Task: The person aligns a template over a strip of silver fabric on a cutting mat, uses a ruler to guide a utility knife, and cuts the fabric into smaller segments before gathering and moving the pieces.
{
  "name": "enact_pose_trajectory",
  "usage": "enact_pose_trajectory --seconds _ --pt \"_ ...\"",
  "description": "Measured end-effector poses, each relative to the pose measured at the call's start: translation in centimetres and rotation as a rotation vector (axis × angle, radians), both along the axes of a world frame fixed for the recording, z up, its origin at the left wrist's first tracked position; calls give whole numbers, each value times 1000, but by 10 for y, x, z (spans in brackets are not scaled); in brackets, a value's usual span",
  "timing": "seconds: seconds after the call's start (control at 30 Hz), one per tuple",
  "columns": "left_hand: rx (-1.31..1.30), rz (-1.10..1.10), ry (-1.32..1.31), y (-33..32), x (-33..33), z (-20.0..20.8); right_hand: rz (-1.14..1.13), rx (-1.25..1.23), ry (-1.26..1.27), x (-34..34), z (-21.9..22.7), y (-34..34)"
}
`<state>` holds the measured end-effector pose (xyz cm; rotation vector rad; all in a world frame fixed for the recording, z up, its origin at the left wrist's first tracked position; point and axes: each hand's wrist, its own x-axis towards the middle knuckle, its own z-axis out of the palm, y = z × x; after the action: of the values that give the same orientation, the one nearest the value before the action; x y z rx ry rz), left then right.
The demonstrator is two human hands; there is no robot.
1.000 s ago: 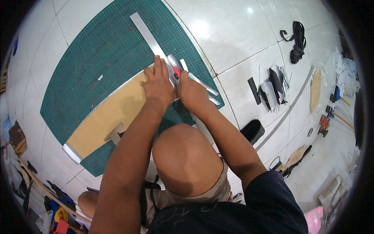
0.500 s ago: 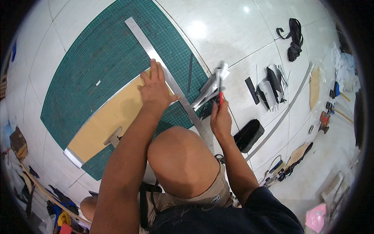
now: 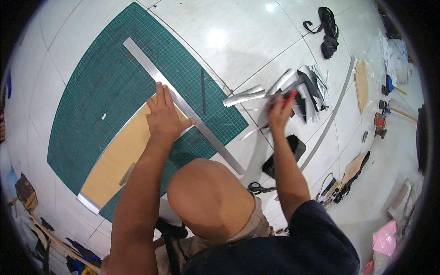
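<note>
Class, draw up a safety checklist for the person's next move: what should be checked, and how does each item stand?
1. Left hand steadying the work: ok. The left hand is spread on the tan panel, fingers at the ruler.
2. Red tool away from the left hand: ok. The right hand holds the red tool off to the right.
3. Blade covered: cannot tell; the tool is blurred.
4. Ruler wholly on the mat: not ok. Its near end juts past the edge.
5. Mat free of scraps: not ok. A dark strip and a white scrap lie there.
6. Scissors off the mat: ok.
</note>
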<state>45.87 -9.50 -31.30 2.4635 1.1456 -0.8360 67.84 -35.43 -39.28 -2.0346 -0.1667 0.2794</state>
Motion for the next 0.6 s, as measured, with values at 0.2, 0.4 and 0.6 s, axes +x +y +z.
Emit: enact_pose_trajectory --seconds 0.2,0.4,0.6 --pt "49 8 -129 -3 -14 -13 359 -361 -76 -74 44 21" --pt "61 59 -498 4 -41 -13 647 -418 -198 -166 46 31" --pt "7 -234 -443 23 -61 -14 410 -440 -23 -146 35 14"
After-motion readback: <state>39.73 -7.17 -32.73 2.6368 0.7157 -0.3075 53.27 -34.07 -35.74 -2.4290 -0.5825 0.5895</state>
